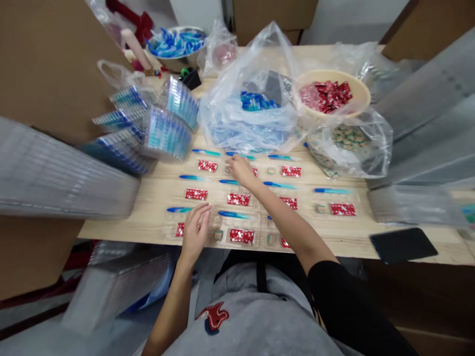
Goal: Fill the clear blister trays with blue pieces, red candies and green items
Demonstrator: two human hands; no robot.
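Observation:
Clear plastic trays [243, 223] lie in rows on the wooden table, with blue pens [233, 215] and red patterned packets [241, 236] in them. Small striped blocks that look like erasers [218, 235] sit in some of the trays. My right hand [240, 169] reaches to the back row, its fingertips pinched down beside a pen and a packet; what they grip is hidden. Over the front left tray my left hand [196, 230] hovers with curled fingers close together, partly covering a pen and a packet. Whatever is inside its fingers cannot be made out.
Behind the trays stand an open plastic bag of blue pens [260, 101], a cream bowl of red packets [334, 94] and a bag of striped blocks [351, 138]. Filled packs [166, 133] pile up at left. Stacks of clear trays [63, 170] flank the table. A phone [403, 245] lies front right.

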